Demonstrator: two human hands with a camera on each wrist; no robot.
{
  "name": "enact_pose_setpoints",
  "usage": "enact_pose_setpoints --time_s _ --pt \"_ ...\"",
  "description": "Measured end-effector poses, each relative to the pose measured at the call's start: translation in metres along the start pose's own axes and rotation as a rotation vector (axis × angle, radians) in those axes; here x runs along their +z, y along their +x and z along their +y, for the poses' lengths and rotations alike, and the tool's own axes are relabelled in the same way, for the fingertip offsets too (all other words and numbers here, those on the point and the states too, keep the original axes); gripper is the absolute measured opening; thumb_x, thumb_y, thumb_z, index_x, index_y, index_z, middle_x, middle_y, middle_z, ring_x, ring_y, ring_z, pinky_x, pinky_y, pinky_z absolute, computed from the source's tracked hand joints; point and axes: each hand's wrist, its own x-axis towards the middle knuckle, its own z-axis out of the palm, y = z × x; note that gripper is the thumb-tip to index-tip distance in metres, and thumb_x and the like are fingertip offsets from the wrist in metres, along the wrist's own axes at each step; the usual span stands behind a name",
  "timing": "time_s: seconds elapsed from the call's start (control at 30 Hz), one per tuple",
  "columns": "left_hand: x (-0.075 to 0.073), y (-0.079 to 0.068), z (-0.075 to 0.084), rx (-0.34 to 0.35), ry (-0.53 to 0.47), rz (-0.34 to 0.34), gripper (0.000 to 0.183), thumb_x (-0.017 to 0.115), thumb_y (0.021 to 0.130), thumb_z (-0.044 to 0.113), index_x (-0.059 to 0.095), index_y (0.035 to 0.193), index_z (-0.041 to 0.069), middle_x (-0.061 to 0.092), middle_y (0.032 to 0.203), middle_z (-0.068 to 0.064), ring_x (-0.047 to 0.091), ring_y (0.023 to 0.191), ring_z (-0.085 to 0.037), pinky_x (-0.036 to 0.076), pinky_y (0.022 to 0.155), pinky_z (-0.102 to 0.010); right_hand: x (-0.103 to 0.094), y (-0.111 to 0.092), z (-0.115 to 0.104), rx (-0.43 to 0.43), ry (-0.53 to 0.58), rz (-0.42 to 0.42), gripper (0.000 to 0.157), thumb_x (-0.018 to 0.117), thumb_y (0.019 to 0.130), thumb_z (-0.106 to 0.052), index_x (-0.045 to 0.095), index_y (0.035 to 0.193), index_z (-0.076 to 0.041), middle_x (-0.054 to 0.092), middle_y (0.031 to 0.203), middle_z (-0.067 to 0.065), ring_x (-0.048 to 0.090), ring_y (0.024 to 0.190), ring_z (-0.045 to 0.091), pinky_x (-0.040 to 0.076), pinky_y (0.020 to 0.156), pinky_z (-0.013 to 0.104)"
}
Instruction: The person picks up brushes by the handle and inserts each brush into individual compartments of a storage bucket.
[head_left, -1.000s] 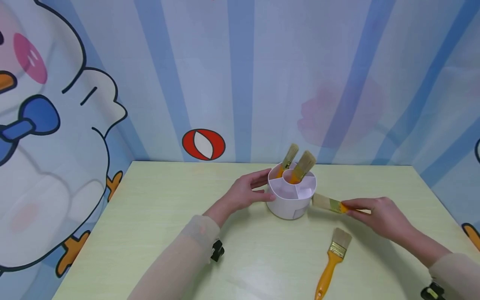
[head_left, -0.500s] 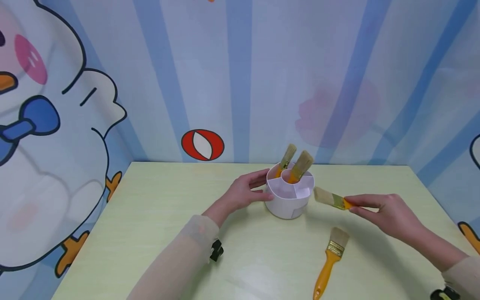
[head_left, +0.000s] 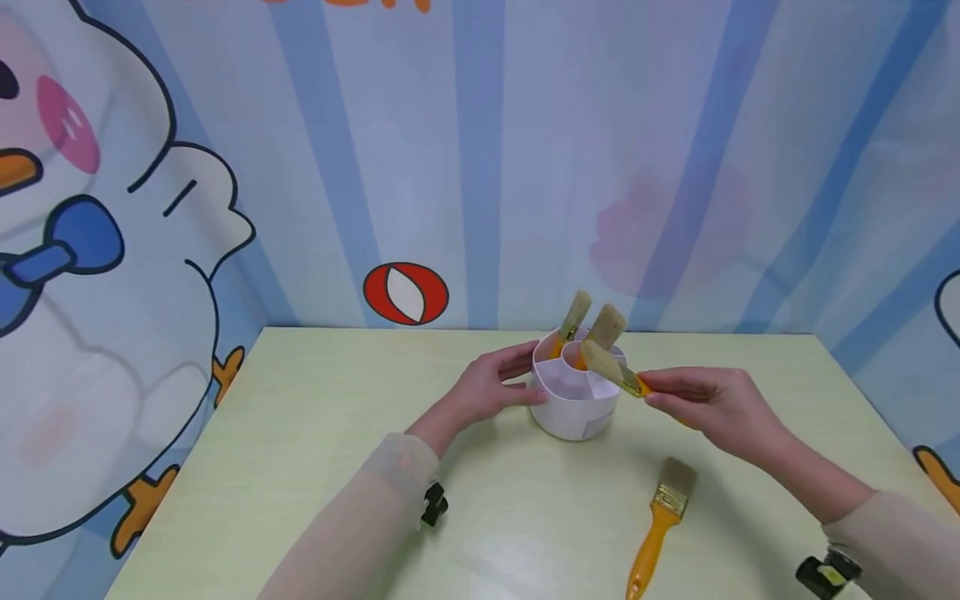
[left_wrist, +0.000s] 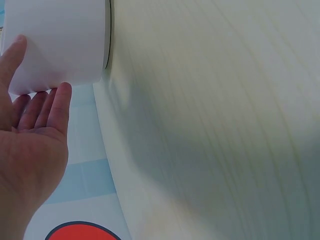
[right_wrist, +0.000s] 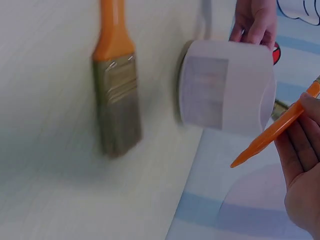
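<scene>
While the left edge of the head view is filled by a white cartoon bird printed on a blue striped backdrop, a pale table is spread across the lower part of the frame; a beige left sleeve is seen at lower centre-left, with a small black device worn at its cuff. Above it, a red-and-white oval is printed on the backdrop; slightly right of centre, a white round caddy is held on the table from its left side by the left hand, partly spread, the thumb laid on the front wall and the fingers around the far side. Within the caddy, a narrow brush is stood bristles-up in the rear left compartment, and a wide brush is leaned rightward in the round central one; over the caddy's right rim, the bristles of a held brush are tilted up to the left, though contact cannot be told; its orange handle is pinched between thumb and fingers by the right hand, at centre-right; below, a loose brush is laid on the table, bristles pointed away.
</scene>
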Motion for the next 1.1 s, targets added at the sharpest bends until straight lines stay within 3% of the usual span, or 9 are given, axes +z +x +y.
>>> enact_pose_setpoints --time_s 0.23,0.4,0.63,0.87,1.1 --pt "0.001 -0.002 0.0 0.0 0.01 0.005 0.079 0.087 0.093 0.017 0.049 0.162 0.02 0.052 0.163 -0.001 0.051 0.149 -0.025 0.053 0.113 -0.039 0.019 0.023 -0.021 0.091 0.148 0.005 0.037 0.077 0.101 -0.016 0.074 0.135 -0.004 0.076 0.127 0.016 0.076 0.103 0.004 0.062 0.086 0.022" --pt "0.001 -0.002 0.0 0.01 0.007 0.0 0.078 0.086 0.093 0.016 0.049 0.162 0.019 0.052 0.163 -0.001 0.051 0.149 -0.025 0.052 0.114 -0.041 0.032 0.036 -0.033 0.122 0.278 0.041 0.04 0.076 0.102 -0.021 0.073 0.135 -0.001 0.079 0.123 0.008 0.075 0.107 0.004 0.06 0.093 0.02" --pt "0.002 -0.001 0.0 0.034 -0.002 -0.009 0.077 0.085 0.094 0.015 0.049 0.162 0.018 0.052 0.163 -0.002 0.052 0.148 -0.025 0.052 0.115 -0.041 0.046 0.052 -0.041 0.107 0.398 0.081 0.042 0.075 0.103 -0.021 0.07 0.138 0.0 0.08 0.12 0.001 0.073 0.113 0.007 0.058 0.097 0.021" --pt "0.001 -0.002 0.001 0.041 -0.003 -0.011 0.077 0.085 0.094 0.016 0.048 0.162 0.017 0.052 0.163 -0.003 0.052 0.148 -0.026 0.051 0.115 -0.043 0.058 0.065 -0.041 0.094 0.48 0.127 0.04 0.075 0.102 -0.017 0.07 0.138 0.001 0.08 0.111 -0.011 0.075 0.107 0.007 0.06 0.095 0.022" --pt "0.0 -0.003 0.001 0.029 -0.002 -0.01 0.078 0.085 0.094 0.016 0.047 0.163 0.016 0.052 0.163 -0.003 0.051 0.149 -0.026 0.051 0.115 -0.043 0.067 0.072 -0.04 0.086 0.532 0.15 0.036 0.075 0.102 -0.014 0.072 0.136 -0.002 0.081 0.109 -0.01 0.077 0.103 0.009 0.061 0.093 0.023"
